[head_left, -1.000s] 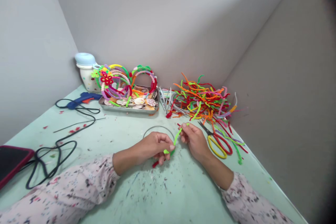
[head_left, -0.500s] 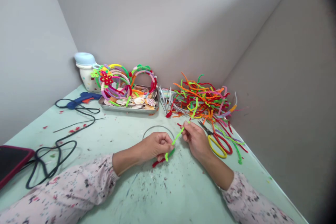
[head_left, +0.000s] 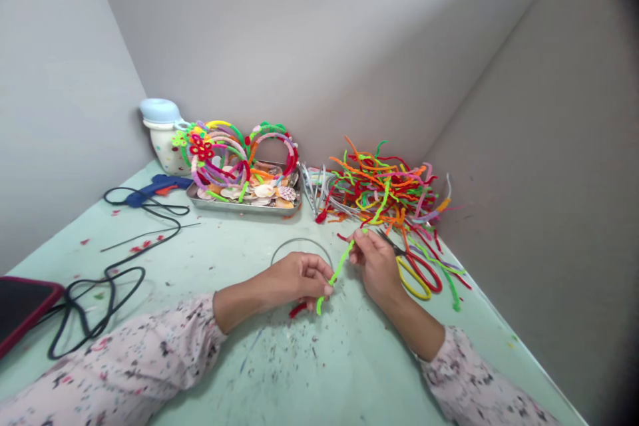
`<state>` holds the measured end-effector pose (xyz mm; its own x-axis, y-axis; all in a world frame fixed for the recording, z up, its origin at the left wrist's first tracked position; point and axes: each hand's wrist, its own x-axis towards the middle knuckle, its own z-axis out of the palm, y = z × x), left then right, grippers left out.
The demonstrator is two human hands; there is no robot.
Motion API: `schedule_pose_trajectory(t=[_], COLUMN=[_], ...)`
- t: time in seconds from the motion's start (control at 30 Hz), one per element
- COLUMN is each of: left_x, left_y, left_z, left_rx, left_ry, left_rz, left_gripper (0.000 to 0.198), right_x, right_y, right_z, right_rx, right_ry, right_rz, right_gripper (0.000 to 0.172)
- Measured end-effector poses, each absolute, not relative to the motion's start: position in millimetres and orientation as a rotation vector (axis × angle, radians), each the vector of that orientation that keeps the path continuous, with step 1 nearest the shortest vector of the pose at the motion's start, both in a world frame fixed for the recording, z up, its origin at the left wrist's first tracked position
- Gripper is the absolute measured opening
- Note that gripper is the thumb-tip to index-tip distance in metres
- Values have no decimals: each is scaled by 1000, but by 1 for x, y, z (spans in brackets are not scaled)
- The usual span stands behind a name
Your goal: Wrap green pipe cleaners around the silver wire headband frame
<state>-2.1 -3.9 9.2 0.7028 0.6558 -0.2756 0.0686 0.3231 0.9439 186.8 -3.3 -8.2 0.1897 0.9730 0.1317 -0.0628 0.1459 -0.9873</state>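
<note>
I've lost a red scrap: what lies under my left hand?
A red scrap pokes out beneath the left hand, which pinches the green pipe cleaner. The hand covers the scrap's far end and the near arc of the wire ring.

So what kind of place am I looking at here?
Probably a small craft workstation: a pile of coloured pipe cleaners, a glue gun, and a metal tray of finished wrapped headbands on a green table.
</note>
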Motion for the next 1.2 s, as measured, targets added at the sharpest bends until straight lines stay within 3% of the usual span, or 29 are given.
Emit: schedule_pose_trajectory(t=[0.4, 0.77, 1.2], left_x=[-2, -3, -4], left_y=[-4, -5, -6], left_z=[5, -2, 4], left_rx=[1226, 1266, 1342], left_ry=[772, 713, 790], left_rz=[503, 489, 496], left_gripper=[26, 35, 26], right_x=[188, 188, 188], right_y=[3, 4, 4], right_z=[-10, -9, -4], right_rx=[-1123, -1106, -1116], right_ry=[-974, -942, -901], right_rz=[1089, 1093, 1088], right_gripper=[28, 30, 29])
